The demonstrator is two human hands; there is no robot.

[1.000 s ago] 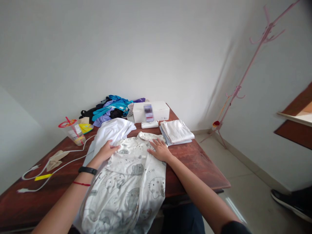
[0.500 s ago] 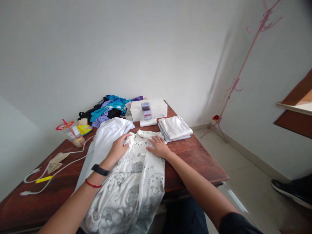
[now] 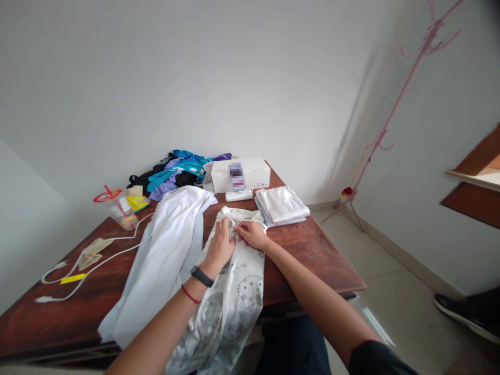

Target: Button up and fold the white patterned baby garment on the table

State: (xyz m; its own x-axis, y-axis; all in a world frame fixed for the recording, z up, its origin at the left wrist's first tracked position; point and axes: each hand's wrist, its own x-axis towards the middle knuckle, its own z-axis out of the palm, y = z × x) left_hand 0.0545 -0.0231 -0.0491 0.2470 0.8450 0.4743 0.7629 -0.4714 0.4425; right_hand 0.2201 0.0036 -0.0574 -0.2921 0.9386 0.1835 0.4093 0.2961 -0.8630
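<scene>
A white garment with grey cartoon cat prints (image 3: pixel 250 291) lies lengthwise on the wooden table and hangs over its front edge. Its kind is not plain, since much of it is bunched. My left hand (image 3: pixel 222 242) pinches the cloth near the far end, fingers closed. Close beside it, my right hand (image 3: pixel 252 234) also has its fingers closed on the same cloth. To the left, a long white garment (image 3: pixel 167 234) is spread from the table's middle to the front edge. Folded white clothes (image 3: pixel 282 204) lie stacked just beyond my right hand.
At the back are a pile of blue, purple and black clothes (image 3: pixel 183 169) and a white box (image 3: pixel 255 174). A plastic cup with a straw (image 3: pixel 121 211) and white cables (image 3: pixel 94 271) occupy the left side. A pink coat stand (image 3: pixel 402 94) stands right of the table (image 3: pixel 320 255).
My left hand has moved right, toward my right hand, bringing the printed garment's left side inward. My right hand has gone from lying flat to gripping the cloth. More of the white garment shows.
</scene>
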